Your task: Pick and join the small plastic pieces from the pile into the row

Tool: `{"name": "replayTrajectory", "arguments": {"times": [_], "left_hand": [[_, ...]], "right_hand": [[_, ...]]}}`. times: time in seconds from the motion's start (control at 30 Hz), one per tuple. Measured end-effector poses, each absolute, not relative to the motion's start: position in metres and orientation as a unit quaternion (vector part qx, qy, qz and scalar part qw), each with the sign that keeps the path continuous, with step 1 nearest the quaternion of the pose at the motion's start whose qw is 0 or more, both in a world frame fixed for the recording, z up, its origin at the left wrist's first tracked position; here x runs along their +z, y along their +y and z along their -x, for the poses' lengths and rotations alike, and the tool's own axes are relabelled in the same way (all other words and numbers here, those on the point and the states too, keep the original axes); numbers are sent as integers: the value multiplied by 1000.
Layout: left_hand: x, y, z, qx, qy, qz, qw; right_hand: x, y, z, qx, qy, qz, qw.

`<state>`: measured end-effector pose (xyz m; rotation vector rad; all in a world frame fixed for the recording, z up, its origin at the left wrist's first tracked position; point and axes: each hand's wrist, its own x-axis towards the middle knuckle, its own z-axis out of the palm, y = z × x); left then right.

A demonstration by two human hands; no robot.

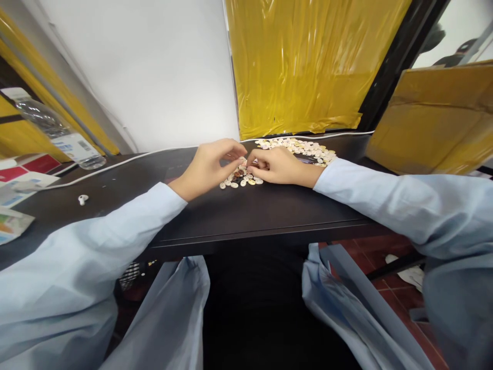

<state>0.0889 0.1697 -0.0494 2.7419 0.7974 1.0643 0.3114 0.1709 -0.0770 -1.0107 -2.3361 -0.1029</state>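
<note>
Several small pale oval pieces [234,185] lie loosely on the dark table below my fingertips, with a few brown ones among them. My left hand [214,167] is over the left side of this group, thumb and fingers curved toward each other around something too small to make out. From the right, my right hand [276,165] reaches in with its fingers curled and pinched at the same group; what they grip is hidden. Behind my right hand spreads a larger pile of pale pieces [308,149].
A plastic bottle [73,144], a white earbud [82,199] and printed packets [15,223] are on the left. A white cable [127,160] runs along the back of the table [231,218]. At the right stands a cardboard box [431,118].
</note>
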Motion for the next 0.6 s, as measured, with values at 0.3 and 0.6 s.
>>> {"name": "replayTrajectory", "arguments": {"times": [0.3,0.6], "left_hand": [[-49,163,-92,316,236,-918,44],[-48,164,-90,292,248,-924,-2]], "right_hand": [[-77,169,-313,-52,-901,321,287],[-75,168,-312,-84,-896,335,277]]}}
